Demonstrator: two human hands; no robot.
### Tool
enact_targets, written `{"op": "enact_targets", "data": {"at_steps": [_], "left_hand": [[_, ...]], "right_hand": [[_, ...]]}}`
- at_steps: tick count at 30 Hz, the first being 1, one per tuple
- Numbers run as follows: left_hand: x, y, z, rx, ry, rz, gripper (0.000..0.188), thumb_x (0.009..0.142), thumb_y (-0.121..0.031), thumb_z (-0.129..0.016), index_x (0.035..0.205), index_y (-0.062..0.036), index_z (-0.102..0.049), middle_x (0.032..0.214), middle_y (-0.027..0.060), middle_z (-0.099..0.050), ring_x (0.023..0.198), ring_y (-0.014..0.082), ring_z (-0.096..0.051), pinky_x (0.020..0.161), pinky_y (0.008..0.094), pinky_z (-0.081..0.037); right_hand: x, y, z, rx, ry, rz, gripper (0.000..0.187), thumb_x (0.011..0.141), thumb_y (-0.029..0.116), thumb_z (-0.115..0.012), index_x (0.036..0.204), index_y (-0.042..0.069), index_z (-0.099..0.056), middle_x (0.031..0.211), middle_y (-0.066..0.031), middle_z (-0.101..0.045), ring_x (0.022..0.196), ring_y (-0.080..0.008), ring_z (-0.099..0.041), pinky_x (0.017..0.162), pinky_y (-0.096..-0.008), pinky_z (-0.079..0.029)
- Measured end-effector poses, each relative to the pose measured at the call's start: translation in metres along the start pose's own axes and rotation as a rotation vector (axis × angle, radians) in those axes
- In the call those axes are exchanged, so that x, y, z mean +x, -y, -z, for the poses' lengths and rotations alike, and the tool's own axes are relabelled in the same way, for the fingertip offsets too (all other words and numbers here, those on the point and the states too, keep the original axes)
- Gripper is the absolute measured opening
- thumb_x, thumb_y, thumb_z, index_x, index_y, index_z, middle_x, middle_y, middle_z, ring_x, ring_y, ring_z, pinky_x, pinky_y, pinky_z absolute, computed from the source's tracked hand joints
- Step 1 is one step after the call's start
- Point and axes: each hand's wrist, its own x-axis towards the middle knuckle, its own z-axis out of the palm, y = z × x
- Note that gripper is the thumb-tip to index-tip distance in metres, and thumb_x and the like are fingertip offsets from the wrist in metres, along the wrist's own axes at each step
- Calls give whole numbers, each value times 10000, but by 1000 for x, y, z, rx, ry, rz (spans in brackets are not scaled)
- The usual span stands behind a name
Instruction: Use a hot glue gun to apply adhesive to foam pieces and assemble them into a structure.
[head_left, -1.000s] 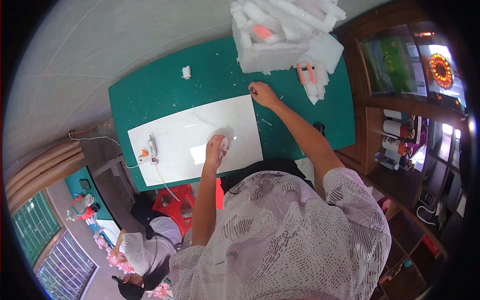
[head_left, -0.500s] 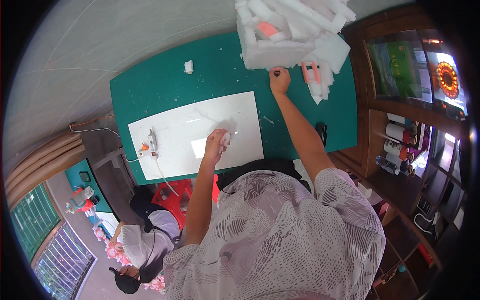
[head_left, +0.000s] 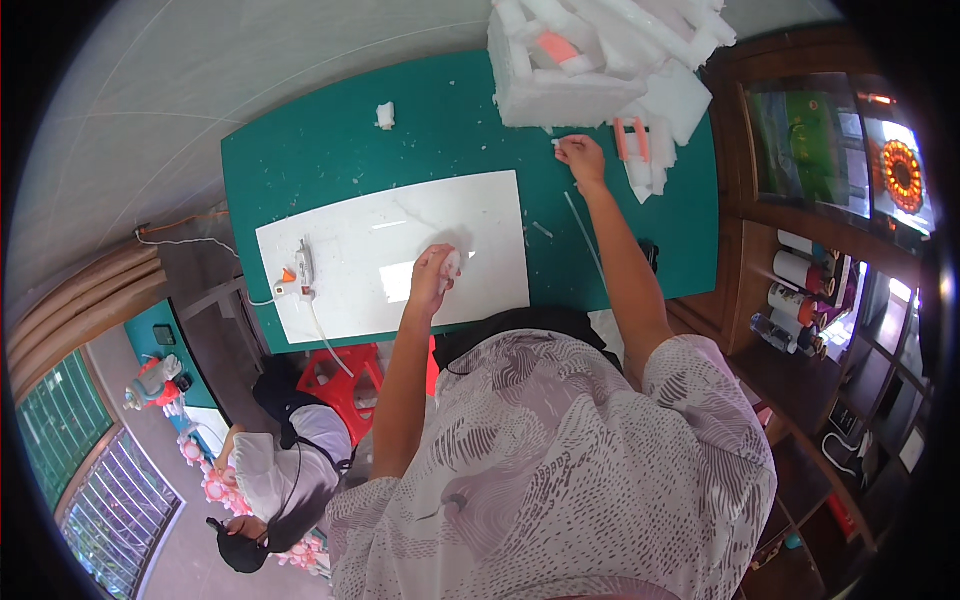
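Two hands over green mat: left hand gripping small white foam bit, frame ctr, on white board; right hand pinching crumb by foam pile, upper right.

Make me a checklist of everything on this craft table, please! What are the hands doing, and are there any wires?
Surface: green table with a white board lying on it.
Job's things: small white foam piece in the left hand; foam block pile at the far edge, right hand just in front of it.
Clutter: foam scrap on the green; thin white strip; crumbs near the pile.
Hands: left closed on the foam piece over the board; whether the right holds anything cannot be told.
Cables: glue gun on the board, its white cord running off the near edge.
Surroundings: wooden shelves on the right; red stool; another person below.
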Motion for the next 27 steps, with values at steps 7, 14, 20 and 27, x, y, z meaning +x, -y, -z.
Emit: {"op": "enact_targets", "data": {"at_steps": [7, 14, 20, 27], "left_hand": [[8, 12, -25, -4, 102, -40, 238, 945, -324, -548, 1009, -101, -598, 840, 20, -624, 635, 127, -573, 456, 235, -376], [-24, 30, -13, 17, 26, -34, 228, 935, -303, -588, 1023, -92, -592, 858, 19, -639, 698, 104, -566, 505, 239, -409], [-17, 50, 4, -149, 113, 0, 183, 915, -238, -610, 1007, -81, -585, 878, 40, -644, 648, 117, -559, 468, 210, -383], [-1, 15, 23, -233, -19, -53, 174, 899, -189, -607, 1023, -69, -584, 854, 49, -631, 613, 119, -540, 452, 203, -373]], "right_hand": [[-146, -25, -49, -204, 590, 44, 100, 837, 61, -667, 920, 9, -647, 872, -68, -674, 743, -134, -634, 686, -266, -521], [-223, -43, -63, -368, 520, 187, 155, 784, 85, -716, 890, -17, -666, 817, -105, -640, 750, -180, -638, 694, -283, -513], [-227, -49, -55, -354, 686, 56, 179, 803, 103, -704, 942, -4, -669, 939, -118, -636, 764, -169, -637, 682, -293, -515], [-197, -48, -23, -263, 575, -24, 307, 809, 83, -656, 1105, 38, -586, 923, -126, -657, 729, -188, -659, 656, -303, -526]]}}
